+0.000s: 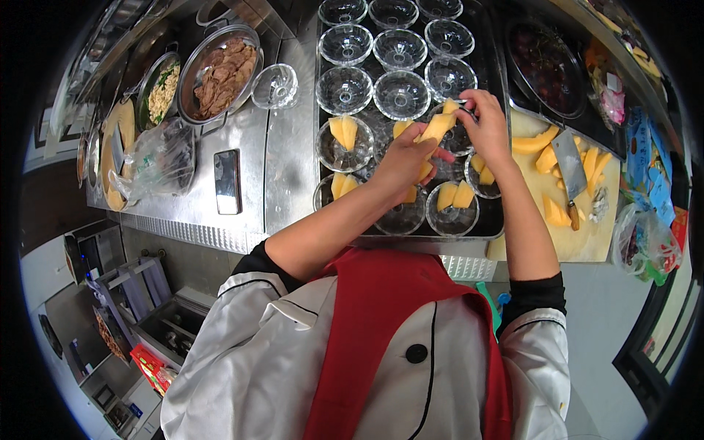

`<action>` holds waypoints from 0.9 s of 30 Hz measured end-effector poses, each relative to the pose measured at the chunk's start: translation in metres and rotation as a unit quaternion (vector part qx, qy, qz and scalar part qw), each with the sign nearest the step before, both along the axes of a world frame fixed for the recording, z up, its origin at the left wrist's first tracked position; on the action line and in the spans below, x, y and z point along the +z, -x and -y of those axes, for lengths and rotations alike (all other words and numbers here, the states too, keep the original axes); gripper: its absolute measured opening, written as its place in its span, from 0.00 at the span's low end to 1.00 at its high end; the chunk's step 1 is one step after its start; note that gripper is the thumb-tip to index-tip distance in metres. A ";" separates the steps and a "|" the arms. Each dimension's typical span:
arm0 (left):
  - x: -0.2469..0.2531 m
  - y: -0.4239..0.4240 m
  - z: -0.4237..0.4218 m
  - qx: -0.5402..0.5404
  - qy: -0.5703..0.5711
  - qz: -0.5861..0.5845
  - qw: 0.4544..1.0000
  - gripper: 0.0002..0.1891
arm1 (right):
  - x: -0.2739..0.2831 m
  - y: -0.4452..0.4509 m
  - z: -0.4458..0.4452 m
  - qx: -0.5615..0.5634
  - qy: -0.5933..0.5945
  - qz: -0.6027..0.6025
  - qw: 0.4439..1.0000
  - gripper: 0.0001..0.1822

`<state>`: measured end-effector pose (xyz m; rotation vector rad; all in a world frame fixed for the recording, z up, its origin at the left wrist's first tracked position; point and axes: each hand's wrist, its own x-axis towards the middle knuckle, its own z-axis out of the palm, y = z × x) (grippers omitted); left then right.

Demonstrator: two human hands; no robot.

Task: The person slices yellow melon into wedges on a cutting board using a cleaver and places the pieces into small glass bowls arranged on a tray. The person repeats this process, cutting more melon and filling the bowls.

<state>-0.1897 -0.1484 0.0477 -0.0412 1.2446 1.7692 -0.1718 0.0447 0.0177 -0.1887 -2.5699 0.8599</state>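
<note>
My left hand (404, 159) holds several cut pieces of yellow-orange melon (438, 127) above a dark tray (501, 165) of clear glass bowls. Its fingers curl around the pieces and partly hide the bowls beneath. Close to the tips of these pieces is my right hand (488, 129), thumb and forefinger bent together; whether they pinch a melon piece or a bowl rim cannot be made out. Upright melon wedges (344, 132) stand in a glass bowl (331, 157) at the left, and others (455, 195) in a front bowl. Farther back, the glass bowls (401, 96) hold nothing.
On the right, a cleaver (570, 165) lies among melon slices on a cutting board (591, 245). To the left are a phone (226, 181), a single glass bowl (275, 87), a metal pan of sliced meat (225, 77) and a clear plastic bag (159, 157).
</note>
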 end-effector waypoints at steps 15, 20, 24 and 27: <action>-0.007 -0.008 -0.014 0.011 0.159 -0.477 0.864 0.16 | 0.044 -0.031 0.007 -0.018 0.421 0.180 0.889 0.04; -0.004 0.008 -0.003 -0.015 0.020 0.015 1.000 0.15 | 0.013 -0.021 -0.019 0.001 0.198 0.150 0.969 0.08; -0.003 0.008 0.001 0.001 -0.018 0.118 0.993 0.18 | -0.006 -0.010 -0.020 0.002 0.136 0.130 0.982 0.10; -0.008 0.008 0.000 0.007 -0.027 0.116 0.993 0.14 | -0.016 -0.007 -0.021 -0.021 0.105 0.135 0.985 0.11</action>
